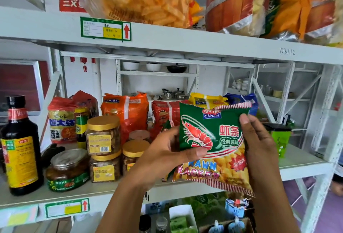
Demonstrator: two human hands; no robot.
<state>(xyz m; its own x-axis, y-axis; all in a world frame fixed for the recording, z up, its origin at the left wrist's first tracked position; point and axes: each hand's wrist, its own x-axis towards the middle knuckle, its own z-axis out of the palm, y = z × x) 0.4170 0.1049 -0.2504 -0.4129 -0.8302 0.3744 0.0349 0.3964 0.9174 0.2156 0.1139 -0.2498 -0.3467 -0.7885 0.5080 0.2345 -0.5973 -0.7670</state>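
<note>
Okay, left hand (163,156) grips the prawn cracker bag (213,140) from its 9 o'clock side, with the thumb laid across the printed front and the fingers hidden behind. Right hand (259,145) holds the bag's 3 o'clock edge, fingers wrapped round it, one fingertip showing near the top corner. Both hands are closed on the bag. It is held up in front of the middle shelf (297,164), front facing the camera, slightly tilted with its top leaning to 11 o'clock.

At 9 o'clock of the left hand are three gold-lidded jars (104,136), two of them stacked and one just beside the stack. Further out at 9 o'clock are a glass pickle jar (67,169) and then a dark sauce bottle (20,149) at the frame edge. At 11 o'clock of the bag an orange noodle pack (128,114) stands beside a red pack (163,114). A green box (279,140) is at 3 o'clock of the right hand, partly hidden by it. At 12 o'clock, on the top shelf, lies a clear bag of orange sticks (141,0), with a green-framed shelf label (105,28) at its 7 o'clock.
</note>
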